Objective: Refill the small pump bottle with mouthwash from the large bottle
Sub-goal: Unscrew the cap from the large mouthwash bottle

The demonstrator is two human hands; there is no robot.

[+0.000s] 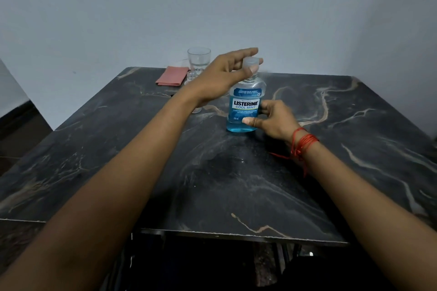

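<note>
The large mouthwash bottle (244,104) carries a label reading "LISTERINE" in bold black letters on white, with "COOL MINT" in blue just beneath. At the label's lower left corner stands "250 ml". White lines in the blue band above the brand name and further lines below "COOL MINT" are too small to read.

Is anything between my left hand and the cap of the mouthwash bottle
Nothing visible. The left hand is already at the clear cap of the blue Listerine mouthwash bottle, which the right hand steadies upright.
</note>
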